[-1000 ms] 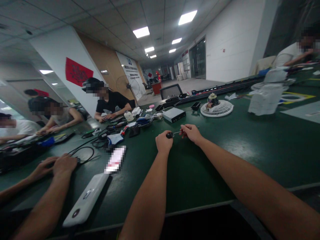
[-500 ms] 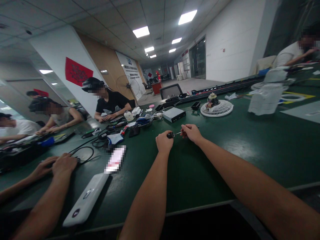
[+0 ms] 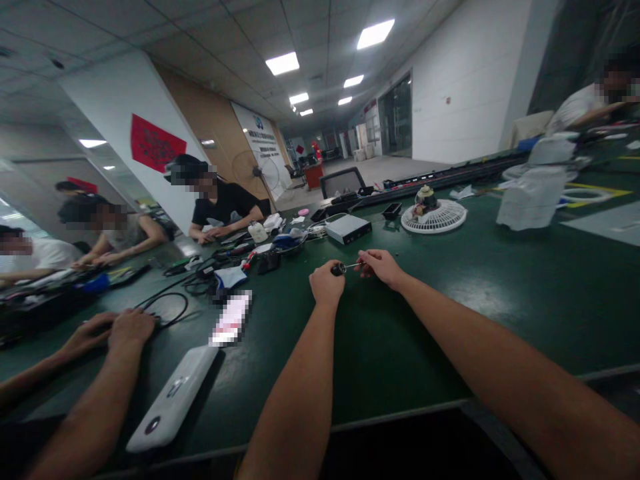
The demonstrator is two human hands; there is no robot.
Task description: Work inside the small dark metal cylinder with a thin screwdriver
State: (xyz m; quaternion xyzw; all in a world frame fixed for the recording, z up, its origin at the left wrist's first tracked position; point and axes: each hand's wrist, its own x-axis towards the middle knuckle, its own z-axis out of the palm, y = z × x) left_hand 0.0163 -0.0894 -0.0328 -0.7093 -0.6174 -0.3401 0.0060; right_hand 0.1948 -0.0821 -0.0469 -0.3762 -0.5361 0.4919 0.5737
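- Two hands meet over the green bench [image 3: 380, 360]: your left hand [image 3: 327, 283] has its fingers curled closed around a black piece [image 3: 339, 269], end outward, seemingly to steady it.
- Your right hand [image 3: 383, 268] has its fingers pinched nearly shut on a thin metal shaft [image 3: 353, 265] that spans the gap between your hands; likely a light grip for fine control. Whether they hide something smaller, you cannot tell.
- Both forearms reach across the bench's near edge, with green surface between it and your hands.
- Beyond your hands sits a silver box [image 3: 349, 229]; the white fan grille [image 3: 434, 217] lies farther right, well apart.
- To your left, a white power bank [image 3: 175, 399] and a co-worker's hands [image 3: 131, 330] bound your elbow room.
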